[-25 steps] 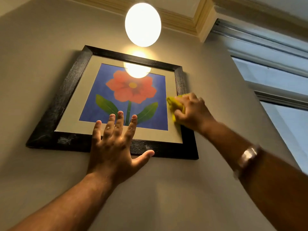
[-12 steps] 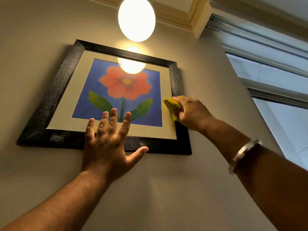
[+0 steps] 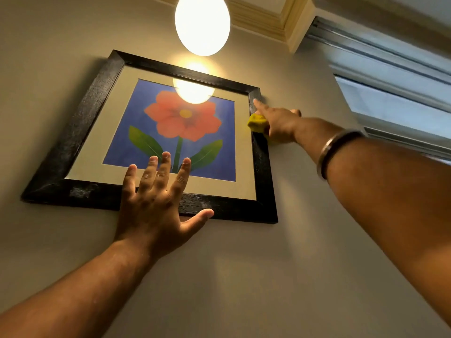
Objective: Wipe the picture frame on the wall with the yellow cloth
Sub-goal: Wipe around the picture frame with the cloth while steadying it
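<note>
You face a plain beige wall (image 3: 244, 276). A glowing oval lamp (image 3: 202, 23) hangs above your hands, cream moulding (image 3: 266, 20) beside it, and a window (image 3: 395, 93) sits past the right hand.

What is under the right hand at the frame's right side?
The yellow cloth, bunched under the right hand against the picture frame. Most of it is covered.

Black picture frame (image 3: 73, 140) hanging askew, bunched yellow cloth (image 3: 257, 123) against right edge
</note>
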### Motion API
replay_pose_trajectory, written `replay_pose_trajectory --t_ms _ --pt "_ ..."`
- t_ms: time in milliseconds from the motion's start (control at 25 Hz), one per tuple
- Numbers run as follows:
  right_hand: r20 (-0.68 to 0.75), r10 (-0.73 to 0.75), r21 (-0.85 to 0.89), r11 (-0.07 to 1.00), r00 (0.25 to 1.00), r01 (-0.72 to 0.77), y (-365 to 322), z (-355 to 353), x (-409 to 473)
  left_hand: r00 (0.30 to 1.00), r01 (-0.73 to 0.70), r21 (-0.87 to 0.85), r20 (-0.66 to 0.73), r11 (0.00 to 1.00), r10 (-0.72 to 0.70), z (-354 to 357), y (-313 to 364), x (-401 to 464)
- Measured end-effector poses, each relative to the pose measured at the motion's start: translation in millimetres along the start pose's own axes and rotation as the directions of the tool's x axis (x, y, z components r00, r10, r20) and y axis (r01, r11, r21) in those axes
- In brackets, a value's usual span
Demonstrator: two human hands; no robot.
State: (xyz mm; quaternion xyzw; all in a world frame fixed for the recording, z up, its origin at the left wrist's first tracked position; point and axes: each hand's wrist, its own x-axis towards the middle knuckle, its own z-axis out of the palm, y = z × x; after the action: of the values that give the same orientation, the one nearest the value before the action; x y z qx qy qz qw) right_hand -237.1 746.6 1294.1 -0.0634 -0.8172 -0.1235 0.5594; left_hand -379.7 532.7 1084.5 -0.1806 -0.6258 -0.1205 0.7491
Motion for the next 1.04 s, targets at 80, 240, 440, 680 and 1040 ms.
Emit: replay_pose_trajectory --t_ms 80,240,440,680,1040 --pt "0.019 -0.029 0.130 0.991 0.999 0.027 3.0 1.8 -8.6 1.000 0.013 0.003 0.006 1.000 -0.013 0.4 0.5 -0.3" --pt "-0.118 -0.202 0.179 0.959 0.972 0.221 0.3 56.3 -123.1 0.999 0.022 0.009 0.024 1.000 -0.022 -1.6 0.8 -1.0" --pt "-0.255 0.061 0.197 0.980 0.965 -0.010 -37.0 121.3 -224.4 0.999 0.006 -0.027 0.054 1.000 -0.005 -2.9 -2.6 -1.6" --pt "-0.298 -0.146 0.189 0.959 0.943 0.209 -99.5 134.1 -210.1 0.975 -0.131 -0.074 0.172 0.989 0.142 -15.5 -19.3 -8.6" --pt "-0.264 -0.178 0.241 0.939 0.948 0.244 -142.6 127.4 -200.5 0.911 -0.194 -0.279 0.305 0.940 0.279 -34.8 -42.1 -8.2"
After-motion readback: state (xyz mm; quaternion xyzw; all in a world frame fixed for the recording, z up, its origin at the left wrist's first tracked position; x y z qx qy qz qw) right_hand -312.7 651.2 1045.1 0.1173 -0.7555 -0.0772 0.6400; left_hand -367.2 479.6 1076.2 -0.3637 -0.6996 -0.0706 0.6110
